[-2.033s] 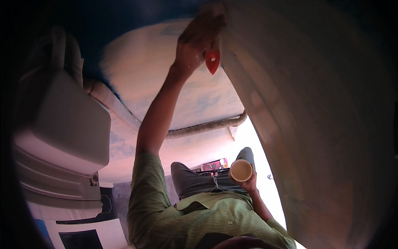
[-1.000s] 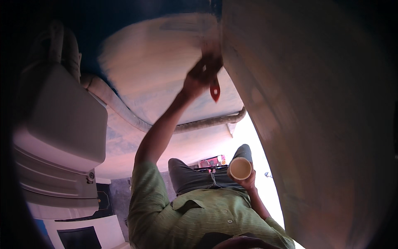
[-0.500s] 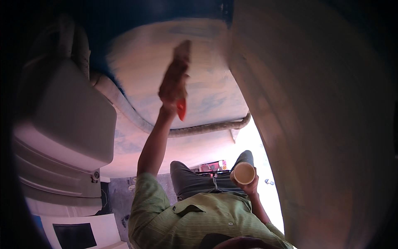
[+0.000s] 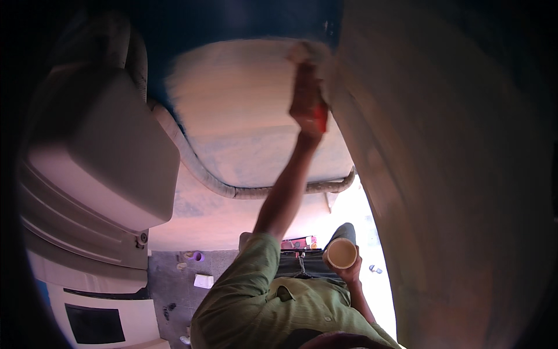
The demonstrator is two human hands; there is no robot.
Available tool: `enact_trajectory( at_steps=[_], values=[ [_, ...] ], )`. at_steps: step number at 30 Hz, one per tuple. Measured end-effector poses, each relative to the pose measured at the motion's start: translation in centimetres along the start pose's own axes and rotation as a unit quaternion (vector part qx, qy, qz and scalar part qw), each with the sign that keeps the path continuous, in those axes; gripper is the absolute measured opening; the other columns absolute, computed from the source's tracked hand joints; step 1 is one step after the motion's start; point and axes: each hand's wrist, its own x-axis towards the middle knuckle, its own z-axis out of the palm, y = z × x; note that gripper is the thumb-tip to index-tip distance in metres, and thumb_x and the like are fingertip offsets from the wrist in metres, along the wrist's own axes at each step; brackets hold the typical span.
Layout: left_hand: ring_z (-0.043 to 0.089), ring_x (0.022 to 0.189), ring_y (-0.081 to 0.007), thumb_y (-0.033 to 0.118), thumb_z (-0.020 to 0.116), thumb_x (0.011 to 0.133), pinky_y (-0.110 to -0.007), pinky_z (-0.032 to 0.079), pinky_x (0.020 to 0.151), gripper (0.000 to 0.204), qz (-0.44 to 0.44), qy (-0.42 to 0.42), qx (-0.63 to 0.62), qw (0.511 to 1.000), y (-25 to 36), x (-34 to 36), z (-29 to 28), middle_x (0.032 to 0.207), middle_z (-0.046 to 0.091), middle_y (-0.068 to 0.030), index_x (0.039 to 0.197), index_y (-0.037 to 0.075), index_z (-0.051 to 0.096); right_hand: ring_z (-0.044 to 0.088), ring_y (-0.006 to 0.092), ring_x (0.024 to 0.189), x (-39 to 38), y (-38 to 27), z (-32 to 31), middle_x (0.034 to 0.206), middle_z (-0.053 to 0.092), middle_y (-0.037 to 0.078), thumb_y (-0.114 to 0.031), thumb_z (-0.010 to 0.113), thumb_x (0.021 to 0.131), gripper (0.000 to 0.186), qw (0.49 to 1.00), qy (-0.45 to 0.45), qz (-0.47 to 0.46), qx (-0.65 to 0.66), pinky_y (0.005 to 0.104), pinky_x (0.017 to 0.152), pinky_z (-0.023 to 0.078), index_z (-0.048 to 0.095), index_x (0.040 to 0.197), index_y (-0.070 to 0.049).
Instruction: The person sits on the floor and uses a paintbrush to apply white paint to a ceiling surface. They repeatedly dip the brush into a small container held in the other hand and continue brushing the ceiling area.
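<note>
My left hand (image 4: pixel 306 103), blurred, is raised with its fingers wrapped round a red-handled brush (image 4: pixel 320 118), whose head reaches the pale painted patch (image 4: pixel 232 81) of wall below a dark blue band (image 4: pixel 244 20); contact is unclear. A beige wall surface (image 4: pixel 424 174) stands just right of the brush. Low at center right, my right hand (image 4: pixel 350 272) grips a round container (image 4: pixel 342 253) of cream-coloured liquid, held upright over my trousered legs.
A white boxy unit (image 4: pixel 104 157) with hoses fills the left. A wrapped pipe (image 4: pixel 226 189) bends along the wall below the patch. Down on the grey floor (image 4: pixel 174 291) lie a purple container (image 4: pixel 197 256) and a white block (image 4: pixel 203 280); a red tray (image 4: pixel 293 242) shows beyond my legs.
My left hand with the brush came down and leftward from the top corner, then moved right and upward again. The view has shifted slightly, showing more floor. My right hand still holds the container.
</note>
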Motion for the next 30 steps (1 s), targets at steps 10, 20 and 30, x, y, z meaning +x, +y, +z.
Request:
enact_trajectory(
  at_steps=[10, 20, 30],
  values=[
    [0.064, 0.121, -0.0284, -0.002, 0.057, 0.099, -0.036, 0.050, 0.100, 0.032, -0.034, 0.046, -0.026, 0.998, 1.7, 2.2, -4.3, 0.130, 0.066, -0.0199, 0.130, -0.006, 0.061, 0.073, 0.0234, 0.097, 0.3, 0.4, -0.7, 0.107, 0.073, 0.011, -0.025, 0.096, 0.064, 0.073, 1.000, 0.013, 0.011, 0.026, 0.0374, 0.083, 0.059, 0.055, 0.121, -0.006],
    [0.071, 0.107, -0.0328, 0.010, 0.053, 0.103, -0.040, 0.058, 0.093, 0.022, 0.146, 0.128, 0.267, 0.944, -8.5, 11.8, -18.3, 0.121, 0.071, -0.0184, 0.111, -0.004, 0.068, 0.073, 0.0252, 0.096, 0.3, 2.5, 0.6, 0.107, 0.073, 0.011, -0.030, 0.095, 0.063, 0.074, 0.999, -0.024, 0.021, 0.025, 0.0381, 0.083, 0.058, 0.056, 0.121, -0.007],
    [0.063, 0.123, -0.0303, -0.011, 0.057, 0.091, -0.036, 0.055, 0.099, 0.039, 0.068, 0.058, 0.104, 0.991, -2.4, 3.8, -5.0, 0.131, 0.066, -0.0163, 0.128, -0.001, 0.065, 0.073, 0.0245, 0.094, 0.0, 0.8, -0.2, 0.105, 0.073, 0.011, -0.027, 0.096, 0.063, 0.072, 1.000, -0.001, 0.026, 0.017, 0.0374, 0.081, 0.059, 0.056, 0.120, -0.006]
  ],
)
